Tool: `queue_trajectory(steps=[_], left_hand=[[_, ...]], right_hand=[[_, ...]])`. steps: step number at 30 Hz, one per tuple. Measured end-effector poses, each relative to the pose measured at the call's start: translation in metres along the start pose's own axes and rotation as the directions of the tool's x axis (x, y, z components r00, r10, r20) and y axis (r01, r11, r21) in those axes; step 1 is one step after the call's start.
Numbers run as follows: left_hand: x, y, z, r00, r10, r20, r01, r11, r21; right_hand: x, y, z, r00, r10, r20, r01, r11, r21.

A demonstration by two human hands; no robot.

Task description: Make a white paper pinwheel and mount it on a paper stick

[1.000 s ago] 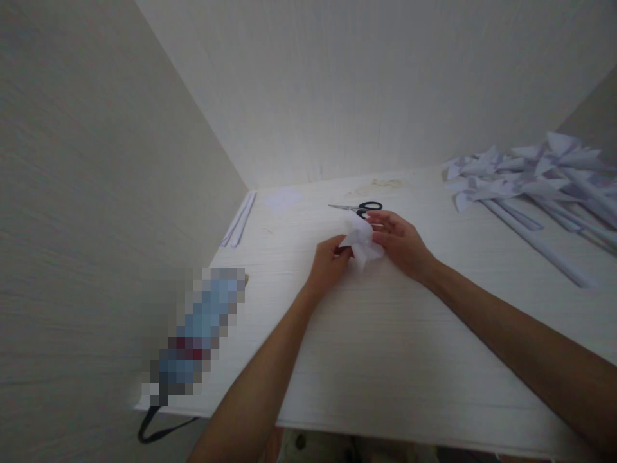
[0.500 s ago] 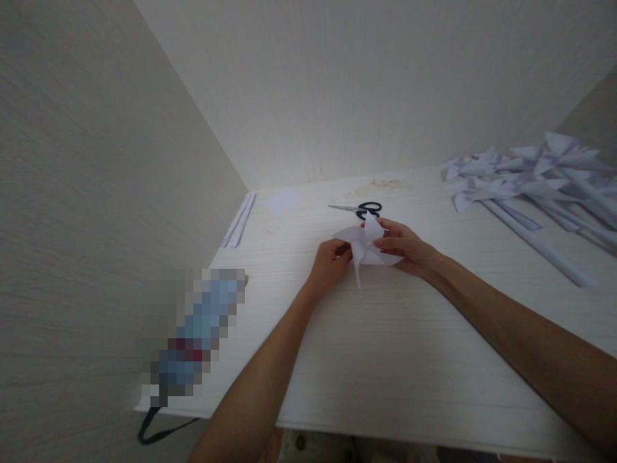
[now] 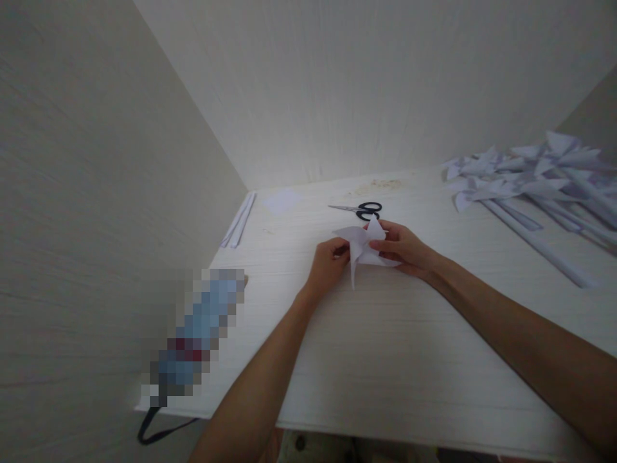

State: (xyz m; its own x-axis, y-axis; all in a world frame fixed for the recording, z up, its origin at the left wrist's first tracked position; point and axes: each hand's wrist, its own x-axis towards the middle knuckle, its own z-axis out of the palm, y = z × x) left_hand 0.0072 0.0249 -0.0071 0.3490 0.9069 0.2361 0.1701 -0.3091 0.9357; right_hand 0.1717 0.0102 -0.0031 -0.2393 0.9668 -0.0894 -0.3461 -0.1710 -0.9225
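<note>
Since half a second ago little has changed: the folded white paper piece (image 3: 362, 247) has turned slightly, its lower point now angled more toward the left hand (image 3: 328, 263), and the right hand (image 3: 405, 249) has barely shifted. A second ago the paper was bunched between the hands; now its flaps spread out like pinwheel blades. Nearest the camera, a pixelated patch (image 3: 193, 334) hides something at the surface's (image 3: 385, 347) left edge. The paper sits between the hands, just above the surface, pinched at its left side by the left hand's fingers and gripped at its right by the right hand. Which fingers press its centre is hard to make out. Beyond lie scissors (image 3: 359, 208), and far right a heap of paper pinwheels (image 3: 525, 180), cut off by the frame.
</note>
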Motion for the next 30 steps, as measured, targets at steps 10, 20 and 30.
queue_trajectory(steps=[10,20,30], left_hand=[[0.0014,-0.0004,0.0012,0.999,-0.033,-0.025,0.031,0.996,-0.082],[0.0042,0.0031,0.0009,0.996,-0.093,-0.017,0.088,0.980,-0.177],[0.0034,0.0064,0.0011,0.990,-0.123,-0.072,0.108,0.976,-0.187]], right_hand=[[-0.0031,-0.0018,0.0052,0.999,0.044,0.008,-0.044,0.996,0.080],[-0.0039,-0.0021,0.0061,0.999,0.032,-0.001,-0.032,0.992,0.124],[-0.0028,-0.0016,0.0064,1.000,0.004,-0.009,-0.003,0.988,0.157]])
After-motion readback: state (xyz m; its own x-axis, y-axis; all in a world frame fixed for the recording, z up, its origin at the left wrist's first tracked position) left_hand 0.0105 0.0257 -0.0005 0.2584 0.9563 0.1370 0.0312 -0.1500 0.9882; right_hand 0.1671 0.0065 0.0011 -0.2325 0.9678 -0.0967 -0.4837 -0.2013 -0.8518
